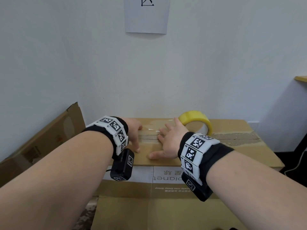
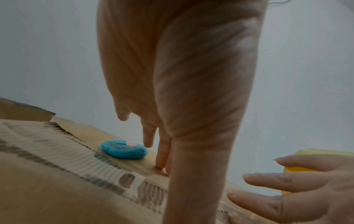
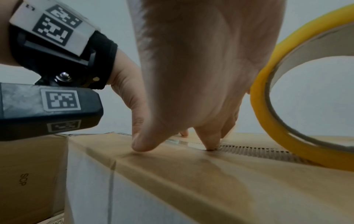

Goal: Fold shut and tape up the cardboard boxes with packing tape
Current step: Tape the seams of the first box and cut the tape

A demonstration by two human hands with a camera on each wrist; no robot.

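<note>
A closed cardboard box (image 1: 166,156) lies in front of me, with a torn, ribbed strip along its top seam. A short piece of clear tape (image 1: 153,129) shines across the seam's left part. My left hand (image 1: 135,140) presses straight fingers on the box top (image 2: 47,189) beside it. Just to its right, my right hand (image 1: 163,143) lies spread, its fingertips (image 3: 209,146) on the seam and its thumb on the cardboard. Neither hand holds anything. A yellow roll of packing tape (image 1: 197,121) stands on edge on the box behind my right hand.
A small blue cutter (image 2: 124,149) lies on the box top beyond my left fingers. Another brown box (image 1: 41,143) with a raised flap stands at the left. The white wall is close behind, with a paper sheet (image 1: 147,15). A wooden ledge (image 1: 300,78) and a cable (image 1: 297,165) are at the right.
</note>
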